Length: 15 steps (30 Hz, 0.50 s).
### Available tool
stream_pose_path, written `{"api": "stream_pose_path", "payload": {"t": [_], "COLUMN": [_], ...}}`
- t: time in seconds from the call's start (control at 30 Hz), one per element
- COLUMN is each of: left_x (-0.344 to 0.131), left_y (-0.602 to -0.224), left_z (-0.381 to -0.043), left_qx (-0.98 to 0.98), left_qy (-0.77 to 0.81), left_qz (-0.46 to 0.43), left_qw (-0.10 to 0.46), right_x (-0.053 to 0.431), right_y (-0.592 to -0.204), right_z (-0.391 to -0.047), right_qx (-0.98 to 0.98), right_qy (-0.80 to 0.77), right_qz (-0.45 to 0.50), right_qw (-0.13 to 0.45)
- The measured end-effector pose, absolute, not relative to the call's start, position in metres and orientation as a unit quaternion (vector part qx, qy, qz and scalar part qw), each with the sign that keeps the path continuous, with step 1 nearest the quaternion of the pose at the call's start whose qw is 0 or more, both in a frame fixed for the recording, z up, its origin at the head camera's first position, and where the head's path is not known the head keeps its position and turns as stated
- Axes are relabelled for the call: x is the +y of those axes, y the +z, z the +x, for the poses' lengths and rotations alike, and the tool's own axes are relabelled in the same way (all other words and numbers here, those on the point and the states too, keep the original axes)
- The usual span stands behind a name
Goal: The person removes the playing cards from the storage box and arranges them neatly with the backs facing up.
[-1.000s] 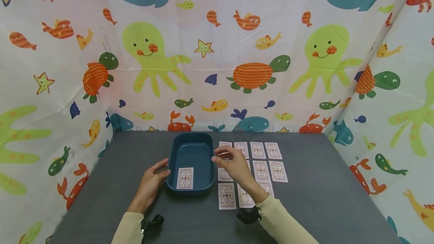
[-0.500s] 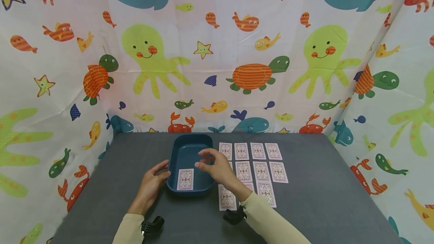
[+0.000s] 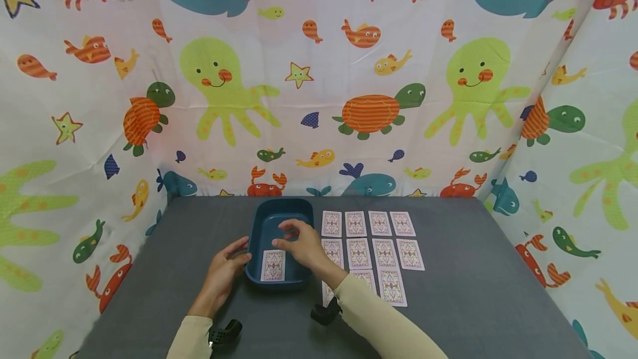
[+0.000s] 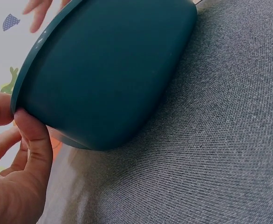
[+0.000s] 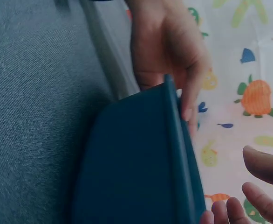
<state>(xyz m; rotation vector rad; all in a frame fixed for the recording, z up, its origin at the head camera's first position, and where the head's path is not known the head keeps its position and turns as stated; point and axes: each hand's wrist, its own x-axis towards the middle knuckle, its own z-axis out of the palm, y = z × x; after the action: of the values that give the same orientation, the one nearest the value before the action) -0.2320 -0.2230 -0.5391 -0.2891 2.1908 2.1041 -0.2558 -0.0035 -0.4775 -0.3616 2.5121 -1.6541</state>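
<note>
My left hand point(image 3: 221, 280) grips the left rim of a dark blue tray point(image 3: 251, 248); in the left wrist view its thumb point(image 4: 34, 128) presses the outer wall just under the rim. One playing card point(image 3: 272, 266) lies back up inside the tray, near its front end. Over the tray's right half hovers my right hand point(image 3: 304, 245), fingers loosely bent. The right wrist view shows nothing between its thumb point(image 5: 262, 165) and fingers. To the tray's right, several face-down playing cards point(image 3: 359, 254) are laid out in rows, the front ones partly covered by my right forearm.
The dark grey table point(image 3: 463, 292) extends to both sides and in front of the tray. A white curtain point(image 3: 319, 126) with printed sea animals stands behind and beside it. Both wrists carry black straps point(image 3: 225, 332) over pale yellow sleeves.
My right hand has moved left from above the card rows to over the tray, uncovering some cards. The left hand, the tray and the card inside it have stayed put.
</note>
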Motion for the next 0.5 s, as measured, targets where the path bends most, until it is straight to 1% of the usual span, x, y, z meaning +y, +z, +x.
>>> {"api": "stream_pose_path", "payload": {"t": [0.2, 0.5], "left_x": [-0.223, -0.223], "left_y": [-0.538, -0.538], "left_z": [-0.231, -0.233], "left_qx": [0.715, 0.716], "left_qy": [0.692, 0.691], "left_qz": [-0.092, -0.092], "left_qw": [0.049, 0.049], "right_x": [-0.017, -0.028], "right_y": [-0.488, -0.497], "right_z": [-0.261, -0.270], "right_qx": [0.844, 0.858], "right_qy": [-0.522, -0.496], "right_qz": [-0.114, -0.113], "right_qw": [0.048, 0.067]}}
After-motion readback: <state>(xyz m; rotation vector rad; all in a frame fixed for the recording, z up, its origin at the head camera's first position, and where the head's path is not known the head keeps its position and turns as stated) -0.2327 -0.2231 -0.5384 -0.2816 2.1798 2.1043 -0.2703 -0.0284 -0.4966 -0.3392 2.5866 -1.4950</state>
